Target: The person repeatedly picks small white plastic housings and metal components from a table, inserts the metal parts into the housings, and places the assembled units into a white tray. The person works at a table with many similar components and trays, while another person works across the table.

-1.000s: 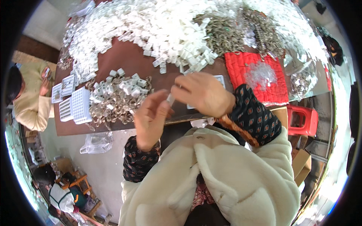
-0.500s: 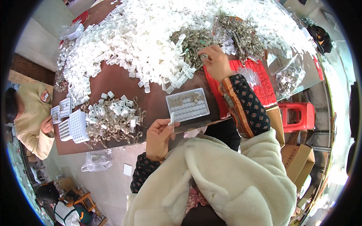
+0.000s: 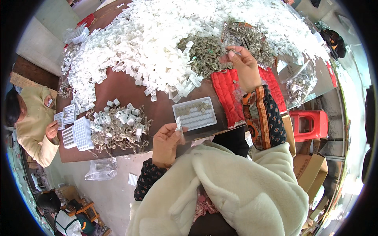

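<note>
My left hand, by the table's near edge, pinches a small white plastic box between thumb and fingers. Just beyond it lies a white plastic tray with rounded slots and small round greyish pieces in its far rows. My right hand is raised over the red quilted cloth, beside a heap of greyish-brown looped strips. Its thumb and fingers are pinched together; whatever is between them is too small to make out.
A huge mound of white boxes covers the table's far side. At left lie mixed boxes and strips and white slotted trays. A co-worker handles pieces there. A red stool and cardboard boxes stand at right.
My right hand has moved right from the edge of the strip heap, over the red cloth, and its forearm has turned. My left hand stays nearly in place with the white box.
</note>
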A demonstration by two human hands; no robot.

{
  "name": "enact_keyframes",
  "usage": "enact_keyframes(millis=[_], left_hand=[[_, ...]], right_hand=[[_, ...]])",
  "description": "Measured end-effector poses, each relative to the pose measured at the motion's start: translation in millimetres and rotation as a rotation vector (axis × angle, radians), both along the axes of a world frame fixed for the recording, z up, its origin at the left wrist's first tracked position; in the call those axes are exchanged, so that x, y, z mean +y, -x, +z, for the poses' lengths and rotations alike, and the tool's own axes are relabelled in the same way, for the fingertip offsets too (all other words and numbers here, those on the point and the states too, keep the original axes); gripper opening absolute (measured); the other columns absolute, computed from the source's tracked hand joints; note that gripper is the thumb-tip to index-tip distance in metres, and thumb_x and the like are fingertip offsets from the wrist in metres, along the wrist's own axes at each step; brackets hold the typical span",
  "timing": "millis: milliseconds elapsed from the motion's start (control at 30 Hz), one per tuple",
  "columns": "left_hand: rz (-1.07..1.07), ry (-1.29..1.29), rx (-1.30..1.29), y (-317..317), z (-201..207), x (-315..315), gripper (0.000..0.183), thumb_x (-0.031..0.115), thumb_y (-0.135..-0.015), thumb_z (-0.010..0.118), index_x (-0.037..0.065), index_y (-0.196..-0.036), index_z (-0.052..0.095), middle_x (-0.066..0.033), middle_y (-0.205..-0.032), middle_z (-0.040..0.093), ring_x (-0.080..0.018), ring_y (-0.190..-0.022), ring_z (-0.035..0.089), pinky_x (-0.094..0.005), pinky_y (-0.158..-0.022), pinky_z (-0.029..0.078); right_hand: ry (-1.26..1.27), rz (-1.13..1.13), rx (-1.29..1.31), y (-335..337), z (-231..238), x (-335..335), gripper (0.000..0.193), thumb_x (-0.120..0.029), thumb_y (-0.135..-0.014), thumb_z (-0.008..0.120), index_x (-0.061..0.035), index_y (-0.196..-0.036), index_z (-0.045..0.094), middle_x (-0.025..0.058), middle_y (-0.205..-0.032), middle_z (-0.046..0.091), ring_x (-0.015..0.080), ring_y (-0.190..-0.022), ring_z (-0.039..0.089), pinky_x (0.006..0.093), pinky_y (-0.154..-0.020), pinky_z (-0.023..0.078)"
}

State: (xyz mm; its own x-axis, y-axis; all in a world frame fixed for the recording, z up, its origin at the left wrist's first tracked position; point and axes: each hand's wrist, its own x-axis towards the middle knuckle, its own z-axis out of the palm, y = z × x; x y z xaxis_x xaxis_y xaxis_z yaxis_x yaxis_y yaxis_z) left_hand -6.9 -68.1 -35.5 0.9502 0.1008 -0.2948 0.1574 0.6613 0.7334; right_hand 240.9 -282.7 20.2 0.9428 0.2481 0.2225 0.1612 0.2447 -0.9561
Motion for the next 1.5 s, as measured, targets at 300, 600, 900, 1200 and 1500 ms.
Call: enact_keyframes(millis=[300,600,900,1200,1500], left_hand=[[-0.013,-0.122,-0.291,-20.3,18.0,-19.0,0.024,0.005,-0.090,0.068,-0.004,-0.111,0.063,-0.0178,-0.130,0.060,-0.0195,-0.110,0.059,-0.0366,-0.101,0.046],[0.004,-0.051,-0.379,-11.2,15.0,-18.5,0.029,0.001,-0.089,0.069,-0.002,-0.117,0.065,-0.0147,-0.125,0.062,-0.0202,-0.108,0.062,-0.0358,-0.099,0.047],[0.130,0.013,-0.308,-4.3,7.6,-20.8,0.027,0.000,-0.090,0.068,0.000,-0.117,0.064,-0.0118,-0.107,0.070,-0.0194,-0.088,0.068,-0.0355,-0.079,0.058],[0.158,-0.129,-0.420,-1.3,16.7,-24.0,0.021,-0.012,-0.088,0.066,-0.004,-0.107,0.066,-0.0158,-0.112,0.069,-0.0210,-0.097,0.068,-0.0352,-0.087,0.060],[0.253,-0.280,-0.480,-0.2,12.6,-23.0,0.022,-0.010,-0.085,0.070,-0.003,-0.105,0.063,-0.0150,-0.107,0.070,-0.0202,-0.096,0.069,-0.0353,-0.088,0.058]], right_hand=[[0.733,-0.025,-0.705,129.6,10.4,18.9,0.026,0.000,-0.077,0.074,-0.0081,-0.101,0.067,0.0058,-0.090,0.069,0.0244,-0.079,0.064,0.0387,-0.092,0.042],[0.511,0.126,-0.509,151.8,5.8,24.7,0.024,0.006,-0.078,0.071,-0.0060,-0.099,0.071,0.0076,-0.091,0.070,0.0260,-0.082,0.065,0.0356,-0.080,0.049],[0.283,0.144,-0.142,171.5,0.2,31.2,0.019,0.006,-0.081,0.070,-0.0026,-0.099,0.071,0.0086,-0.091,0.070,0.0185,-0.083,0.067,0.0302,-0.074,0.052],[0.354,0.130,-0.265,177.0,10.2,37.4,0.016,0.005,-0.082,0.070,-0.0024,-0.095,0.074,0.0090,-0.089,0.070,0.0186,-0.081,0.068,0.0292,-0.072,0.053],[0.345,0.276,-0.041,180.8,14.0,31.1,0.024,0.005,-0.082,0.072,-0.0037,-0.104,0.076,0.0091,-0.090,0.069,0.0147,-0.083,0.068,0.0257,-0.073,0.053]])
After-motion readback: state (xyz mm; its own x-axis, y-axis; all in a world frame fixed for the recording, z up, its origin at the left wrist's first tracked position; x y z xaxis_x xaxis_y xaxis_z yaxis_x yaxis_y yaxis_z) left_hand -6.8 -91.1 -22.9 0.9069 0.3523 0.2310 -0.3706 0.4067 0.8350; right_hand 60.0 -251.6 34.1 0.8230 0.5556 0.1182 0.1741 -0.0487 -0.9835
